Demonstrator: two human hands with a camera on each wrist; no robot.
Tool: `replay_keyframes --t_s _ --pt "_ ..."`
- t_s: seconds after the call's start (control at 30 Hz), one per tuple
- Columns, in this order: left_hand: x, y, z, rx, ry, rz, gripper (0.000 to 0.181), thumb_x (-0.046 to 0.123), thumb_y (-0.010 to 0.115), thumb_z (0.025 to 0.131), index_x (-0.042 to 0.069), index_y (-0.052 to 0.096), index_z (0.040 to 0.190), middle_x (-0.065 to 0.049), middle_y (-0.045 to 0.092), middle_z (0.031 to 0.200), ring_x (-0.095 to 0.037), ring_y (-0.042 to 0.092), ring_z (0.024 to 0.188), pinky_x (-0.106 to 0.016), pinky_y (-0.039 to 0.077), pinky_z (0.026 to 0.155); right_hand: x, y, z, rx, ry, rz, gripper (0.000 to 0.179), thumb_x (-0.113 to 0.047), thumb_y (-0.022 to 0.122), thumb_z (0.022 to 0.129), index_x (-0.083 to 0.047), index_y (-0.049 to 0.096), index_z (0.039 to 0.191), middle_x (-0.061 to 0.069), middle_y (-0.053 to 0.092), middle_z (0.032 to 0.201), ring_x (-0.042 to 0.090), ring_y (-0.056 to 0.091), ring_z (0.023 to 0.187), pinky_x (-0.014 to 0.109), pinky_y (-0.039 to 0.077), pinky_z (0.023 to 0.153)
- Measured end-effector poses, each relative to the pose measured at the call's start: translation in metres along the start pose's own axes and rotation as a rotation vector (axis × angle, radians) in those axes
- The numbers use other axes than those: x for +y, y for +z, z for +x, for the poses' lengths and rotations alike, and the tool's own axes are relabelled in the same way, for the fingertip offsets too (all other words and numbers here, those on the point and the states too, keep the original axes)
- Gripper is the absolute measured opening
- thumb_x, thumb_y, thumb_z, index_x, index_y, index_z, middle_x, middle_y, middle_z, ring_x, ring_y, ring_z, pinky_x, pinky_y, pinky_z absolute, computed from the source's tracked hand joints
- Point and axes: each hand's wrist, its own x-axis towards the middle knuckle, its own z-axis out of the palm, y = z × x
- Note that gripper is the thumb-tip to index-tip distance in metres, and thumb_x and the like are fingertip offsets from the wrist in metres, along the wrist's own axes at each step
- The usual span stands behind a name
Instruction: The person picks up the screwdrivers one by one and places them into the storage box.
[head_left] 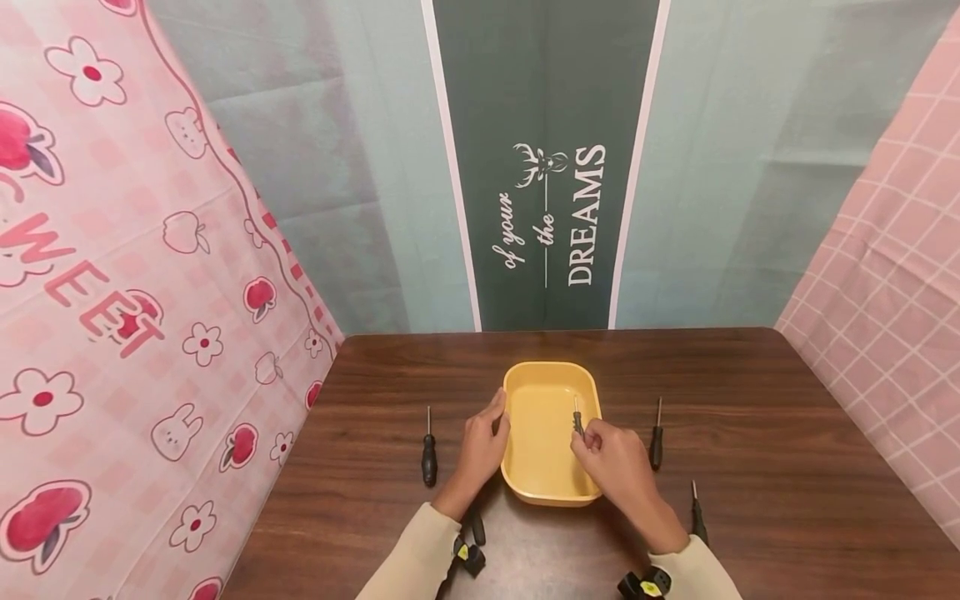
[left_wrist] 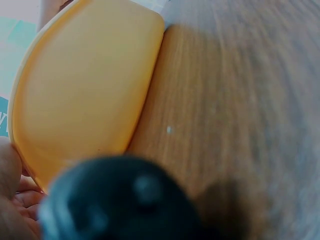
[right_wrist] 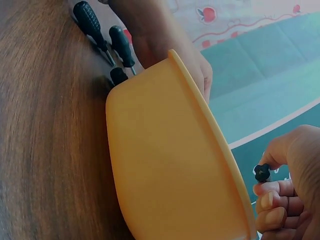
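Observation:
A yellow plastic tray (head_left: 551, 492) sits on the wooden table. On its left side, my left hand (head_left: 483, 446) holds the rim, with curled fingers by the edge in the left wrist view. My right hand (head_left: 618, 467) pinches a small screwdriver (head_left: 577, 423) between thumb and forefinger over the tray's right side. Its thin shaft points away from me, and its black handle end (right_wrist: 262, 173) shows in the right wrist view. Part of the handle is hidden by my fingers. The tray's bare floor shows beneath the screwdriver.
One black-handled screwdriver (head_left: 429, 458) lies left of my left hand. Two more, an upper screwdriver (head_left: 657, 446) and a lower screwdriver (head_left: 698, 517), lie to the right. A black handle (head_left: 477, 527) shows beside my left wrist. Patterned cloths hang around the table (head_left: 750, 400).

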Motion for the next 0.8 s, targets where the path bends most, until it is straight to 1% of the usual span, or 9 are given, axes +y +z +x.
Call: replay_keyframes --t_s 0.23,0.4,0.63,0.8 --pt "0.001 -0.0008 0.0009 0.001 0.007 -0.009 0.041 0.004 0.057 0.101 -0.008 0.053 0.14 -0.023 0.051 0.145 -0.027 0.051 0.134 -0.044 0.046 0.105 -0.0067 -0.0006 0.0007 -0.014 -0.012 -0.009 0.033 -0.016 0.077 0.083 -0.018 0.052 0.062 -0.011 0.04 0.052 0.008 0.036 0.048 0.025 0.031 0.046" --pt "0.0017 -0.0015 0.002 0.003 0.012 -0.015 0.041 0.003 0.057 0.101 -0.008 0.053 0.14 -0.024 0.051 0.145 -0.027 0.051 0.134 -0.043 0.045 0.106 -0.0099 -0.0012 0.0027 -0.024 -0.004 -0.011 0.032 -0.017 0.076 0.084 -0.018 0.052 0.063 -0.011 0.04 0.052 0.008 0.036 0.048 0.025 0.03 0.046" --pt "0.003 -0.0018 0.0001 0.003 -0.016 -0.02 0.041 0.004 0.057 0.101 -0.006 0.053 0.141 -0.015 0.049 0.147 -0.025 0.05 0.135 -0.041 0.045 0.107 -0.0103 0.0029 0.0025 -0.043 -0.007 -0.02 0.033 -0.017 0.077 0.084 -0.018 0.051 0.063 -0.011 0.04 0.052 0.008 0.037 0.048 0.025 0.031 0.047" --pt "0.0031 -0.001 0.0003 0.004 -0.016 -0.01 0.041 0.005 0.057 0.102 -0.006 0.053 0.141 -0.015 0.049 0.147 -0.025 0.051 0.134 -0.041 0.045 0.106 -0.0097 0.0058 0.0026 -0.008 -0.043 -0.016 0.035 -0.016 0.077 0.082 -0.019 0.05 0.061 -0.013 0.04 0.052 0.007 0.036 0.047 0.026 0.032 0.047"
